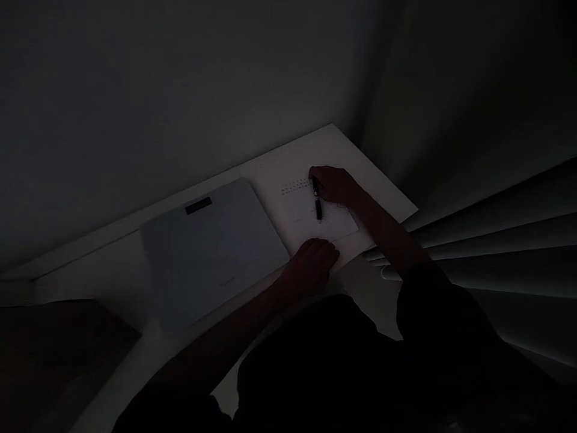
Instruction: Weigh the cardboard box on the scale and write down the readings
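1. One left hand [311,264], fingers curled, rests near the white table's [378,195] front edge; I cannot tell whether it grips anything.
2. Marked paper [300,210] lies flat just beyond, right of a flat gray slab [211,258].
3. Right hand [332,183] holds a dark pen [318,207] over the paper.
4. Wall [180,90] behind.

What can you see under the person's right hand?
White paper with rows of small marks reaches the right hand and dark pen; anything directly beneath them is covered.
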`<action>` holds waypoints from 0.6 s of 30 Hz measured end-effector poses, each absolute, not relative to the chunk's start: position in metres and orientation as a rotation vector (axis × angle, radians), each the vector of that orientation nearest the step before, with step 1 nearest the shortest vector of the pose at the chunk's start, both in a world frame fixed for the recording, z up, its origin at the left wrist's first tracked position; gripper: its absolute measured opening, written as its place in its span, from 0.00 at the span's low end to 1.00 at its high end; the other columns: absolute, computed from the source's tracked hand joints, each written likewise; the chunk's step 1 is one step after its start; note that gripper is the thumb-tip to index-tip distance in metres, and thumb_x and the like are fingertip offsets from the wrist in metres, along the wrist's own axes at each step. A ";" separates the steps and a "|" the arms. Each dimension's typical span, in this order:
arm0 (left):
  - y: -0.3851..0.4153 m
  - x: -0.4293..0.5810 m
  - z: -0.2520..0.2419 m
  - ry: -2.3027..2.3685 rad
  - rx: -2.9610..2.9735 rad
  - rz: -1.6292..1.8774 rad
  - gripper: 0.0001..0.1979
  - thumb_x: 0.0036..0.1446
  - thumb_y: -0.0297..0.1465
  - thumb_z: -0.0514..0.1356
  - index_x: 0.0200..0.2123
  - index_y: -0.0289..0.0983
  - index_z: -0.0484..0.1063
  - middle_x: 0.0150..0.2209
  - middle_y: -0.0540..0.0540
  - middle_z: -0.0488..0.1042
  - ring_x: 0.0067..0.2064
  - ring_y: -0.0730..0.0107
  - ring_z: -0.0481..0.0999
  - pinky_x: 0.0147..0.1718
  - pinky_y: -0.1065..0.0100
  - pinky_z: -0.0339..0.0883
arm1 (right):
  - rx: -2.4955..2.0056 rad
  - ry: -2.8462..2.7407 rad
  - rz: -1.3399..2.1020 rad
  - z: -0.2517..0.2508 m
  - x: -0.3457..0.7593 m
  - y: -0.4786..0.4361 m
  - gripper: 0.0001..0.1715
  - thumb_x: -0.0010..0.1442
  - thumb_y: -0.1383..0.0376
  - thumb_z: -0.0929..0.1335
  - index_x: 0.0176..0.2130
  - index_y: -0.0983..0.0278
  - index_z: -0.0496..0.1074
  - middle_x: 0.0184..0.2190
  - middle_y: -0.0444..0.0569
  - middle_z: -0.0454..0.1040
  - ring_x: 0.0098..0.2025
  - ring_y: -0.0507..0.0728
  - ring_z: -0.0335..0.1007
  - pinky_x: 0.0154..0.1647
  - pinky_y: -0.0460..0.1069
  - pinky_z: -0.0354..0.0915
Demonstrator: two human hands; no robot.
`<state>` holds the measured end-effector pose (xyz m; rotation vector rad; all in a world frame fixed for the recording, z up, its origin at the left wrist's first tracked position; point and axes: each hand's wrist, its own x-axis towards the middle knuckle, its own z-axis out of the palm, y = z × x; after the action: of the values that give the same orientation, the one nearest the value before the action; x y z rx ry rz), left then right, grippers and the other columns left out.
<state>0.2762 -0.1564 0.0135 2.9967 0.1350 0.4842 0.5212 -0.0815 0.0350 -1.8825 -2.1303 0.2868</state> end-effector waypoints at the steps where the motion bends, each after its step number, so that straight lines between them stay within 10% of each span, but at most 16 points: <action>1: -0.157 0.276 0.014 0.139 3.000 0.473 0.18 0.62 0.22 0.54 0.55 0.31 0.70 0.53 0.38 0.76 0.55 0.56 0.74 0.56 0.54 0.73 | -1.897 -2.147 0.274 0.035 0.520 -0.082 0.19 0.62 0.70 0.62 0.52 0.66 0.69 0.47 0.54 0.76 0.41 0.58 0.69 0.34 0.49 0.54; 18: -0.188 0.223 0.038 0.170 3.225 0.558 0.20 0.67 0.28 0.56 0.60 0.33 0.65 0.57 0.35 0.74 0.62 0.51 0.73 0.63 0.50 0.69 | -1.921 -2.115 0.154 0.024 0.521 -0.080 0.23 0.64 0.68 0.59 0.58 0.61 0.63 0.47 0.54 0.75 0.39 0.58 0.68 0.35 0.50 0.55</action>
<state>0.2232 -0.1880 0.0383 3.2252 0.1697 0.5579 0.5206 -0.0802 0.0245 -1.9214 -2.1145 0.1544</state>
